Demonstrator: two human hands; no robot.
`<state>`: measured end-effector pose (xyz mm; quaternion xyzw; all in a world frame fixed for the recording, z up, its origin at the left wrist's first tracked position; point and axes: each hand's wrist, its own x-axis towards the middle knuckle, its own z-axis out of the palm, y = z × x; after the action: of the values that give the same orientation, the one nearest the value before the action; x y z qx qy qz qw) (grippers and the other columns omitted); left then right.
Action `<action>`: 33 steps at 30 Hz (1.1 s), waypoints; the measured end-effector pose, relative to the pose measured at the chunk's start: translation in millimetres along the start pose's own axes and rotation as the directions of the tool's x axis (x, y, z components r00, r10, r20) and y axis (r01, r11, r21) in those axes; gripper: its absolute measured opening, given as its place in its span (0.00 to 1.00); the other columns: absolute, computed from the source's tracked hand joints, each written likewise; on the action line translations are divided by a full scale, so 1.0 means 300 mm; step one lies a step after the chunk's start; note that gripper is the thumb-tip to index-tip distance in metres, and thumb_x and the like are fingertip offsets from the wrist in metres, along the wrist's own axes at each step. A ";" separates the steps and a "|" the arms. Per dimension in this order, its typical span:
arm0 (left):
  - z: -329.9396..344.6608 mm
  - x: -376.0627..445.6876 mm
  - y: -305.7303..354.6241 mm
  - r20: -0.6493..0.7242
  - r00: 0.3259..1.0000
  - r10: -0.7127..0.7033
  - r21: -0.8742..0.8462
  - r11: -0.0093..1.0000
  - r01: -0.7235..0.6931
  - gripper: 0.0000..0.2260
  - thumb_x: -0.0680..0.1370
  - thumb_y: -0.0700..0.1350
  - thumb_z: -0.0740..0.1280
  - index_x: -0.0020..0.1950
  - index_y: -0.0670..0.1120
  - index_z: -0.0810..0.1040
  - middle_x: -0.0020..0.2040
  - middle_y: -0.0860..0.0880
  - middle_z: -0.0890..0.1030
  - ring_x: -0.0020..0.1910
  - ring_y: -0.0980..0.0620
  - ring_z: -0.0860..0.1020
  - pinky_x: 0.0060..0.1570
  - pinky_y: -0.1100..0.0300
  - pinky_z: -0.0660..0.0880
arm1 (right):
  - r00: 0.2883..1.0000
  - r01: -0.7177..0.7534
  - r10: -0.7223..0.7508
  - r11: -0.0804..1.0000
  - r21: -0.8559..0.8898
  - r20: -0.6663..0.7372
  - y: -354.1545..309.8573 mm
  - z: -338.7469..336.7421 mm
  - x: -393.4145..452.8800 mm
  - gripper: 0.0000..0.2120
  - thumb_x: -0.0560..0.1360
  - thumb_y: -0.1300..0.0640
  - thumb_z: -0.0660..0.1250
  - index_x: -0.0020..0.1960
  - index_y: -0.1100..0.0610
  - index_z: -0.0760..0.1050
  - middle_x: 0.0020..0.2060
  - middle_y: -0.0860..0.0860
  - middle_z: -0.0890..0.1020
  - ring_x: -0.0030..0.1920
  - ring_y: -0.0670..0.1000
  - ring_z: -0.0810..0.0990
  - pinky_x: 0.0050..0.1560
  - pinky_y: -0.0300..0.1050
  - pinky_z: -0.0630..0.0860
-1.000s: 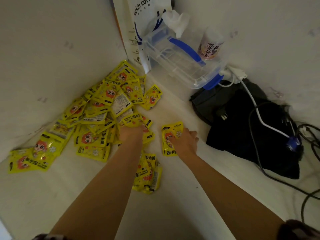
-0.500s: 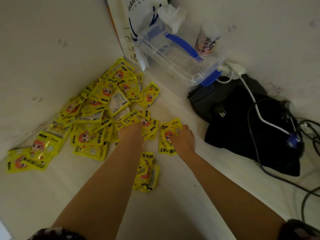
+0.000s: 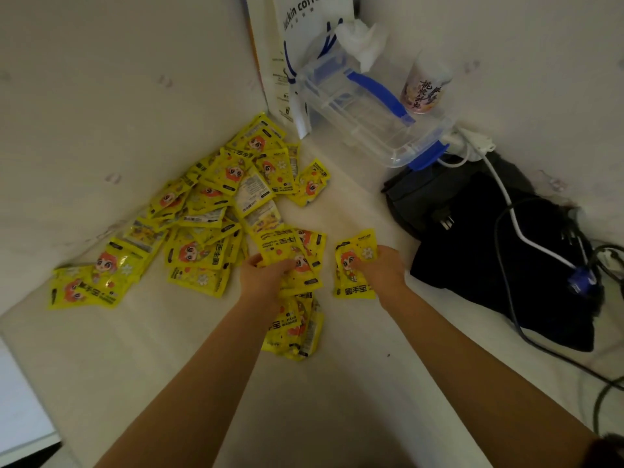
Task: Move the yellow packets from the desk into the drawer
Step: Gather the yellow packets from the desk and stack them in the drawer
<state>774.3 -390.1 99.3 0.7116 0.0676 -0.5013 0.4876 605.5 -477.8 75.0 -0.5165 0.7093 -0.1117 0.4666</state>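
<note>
Okay, I see both hands down on the desk (image 3: 337, 383). My left hand (image 3: 261, 280) has its fingers curled around a few yellow packets (image 3: 283, 246) at the edge of the pile (image 3: 209, 214), while my right hand (image 3: 383, 270) pinches a single packet (image 3: 353, 265) just beside it, near the black bag (image 3: 489, 248).

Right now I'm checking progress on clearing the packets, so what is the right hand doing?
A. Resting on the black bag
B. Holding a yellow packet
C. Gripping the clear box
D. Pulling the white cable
B: the right hand has its fingers curled round a yellow packet, lifted a little to the right of the pile, apart from the black bag, the clear box and the white cable.
</note>
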 end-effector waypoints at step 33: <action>-0.199 -0.026 -0.134 -0.192 0.970 0.150 0.386 0.920 -0.066 0.05 0.71 0.48 0.73 0.39 0.48 0.81 0.40 0.45 0.84 0.42 0.44 0.82 0.48 0.46 0.80 | 0.842 0.506 -0.295 0.724 -0.470 0.452 -0.218 0.219 0.102 0.12 0.72 0.52 0.69 0.40 0.55 0.67 0.45 0.54 0.72 0.49 0.57 0.71 0.46 0.49 0.69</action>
<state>785.5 -320.9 81.4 0.8451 -0.0165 -0.3963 0.3585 696.6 -511.0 64.8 -0.7862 0.4845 0.0994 0.3705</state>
